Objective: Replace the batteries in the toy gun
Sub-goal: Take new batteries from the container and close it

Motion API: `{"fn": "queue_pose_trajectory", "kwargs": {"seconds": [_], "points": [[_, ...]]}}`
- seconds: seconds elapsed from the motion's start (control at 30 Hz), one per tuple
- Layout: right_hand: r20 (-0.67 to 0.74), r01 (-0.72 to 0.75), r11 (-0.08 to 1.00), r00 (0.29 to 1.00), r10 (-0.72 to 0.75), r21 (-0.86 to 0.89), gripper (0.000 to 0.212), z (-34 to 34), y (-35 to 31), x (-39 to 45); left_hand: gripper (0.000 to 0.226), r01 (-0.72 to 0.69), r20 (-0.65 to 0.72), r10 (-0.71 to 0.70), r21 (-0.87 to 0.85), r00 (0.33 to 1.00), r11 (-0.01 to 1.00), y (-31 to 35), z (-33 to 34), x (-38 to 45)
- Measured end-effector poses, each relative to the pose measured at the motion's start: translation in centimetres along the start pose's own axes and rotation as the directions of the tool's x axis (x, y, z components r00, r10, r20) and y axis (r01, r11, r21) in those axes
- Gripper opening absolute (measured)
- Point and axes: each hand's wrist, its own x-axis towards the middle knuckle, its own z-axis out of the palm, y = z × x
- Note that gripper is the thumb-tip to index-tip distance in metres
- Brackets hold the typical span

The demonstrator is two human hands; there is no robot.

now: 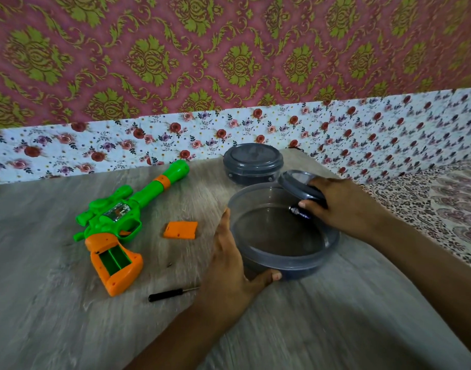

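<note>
A green and orange toy gun (122, 220) lies on the wooden table, its handle's battery bay open and empty. The orange battery cover (180, 230) lies loose to its right. My left hand (229, 263) grips the near-left side of an open grey round container (282, 260). My right hand (343, 206) holds the container's grey lid (295, 182) tilted over the far rim, and a dark battery (299, 212) shows under its fingers inside the container. Whether the fingers hold the battery I cannot tell.
A small black screwdriver (170, 293) lies near my left forearm. A second grey container (253, 162), lid on, stands at the back. A floral-papered wall borders the table behind; patterned fabric (429, 209) lies to the right.
</note>
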Motion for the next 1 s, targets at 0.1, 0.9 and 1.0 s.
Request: {"fn": "queue_pose_trajectory", "kwargs": {"seconds": [0.1, 0.9, 1.0], "points": [[-0.131, 0.055, 0.991, 0.989, -0.071, -0.124, 0.046, -0.8, -0.8, -0.9, 0.126, 0.009, 0.127, -0.03, 0.162, 0.991, 0.987, 1.1, -1.3, -0.1], [0.444, -0.067, 0.935, 0.866, 0.227, -0.348, 0.047, 3.8, -7.3, 3.4, 0.041, -0.387, 0.426, 0.183, 0.463, 0.886, 0.798, 1.0, -4.7, 3.2], [0.48, -0.036, 0.959, 0.86, 0.173, -0.282, 0.046, 3.1, -7.7, 2.8, 0.04, -0.396, 0.417, 0.2, 0.46, 0.887, 0.795, 1.1, -4.6, 3.1]]}}
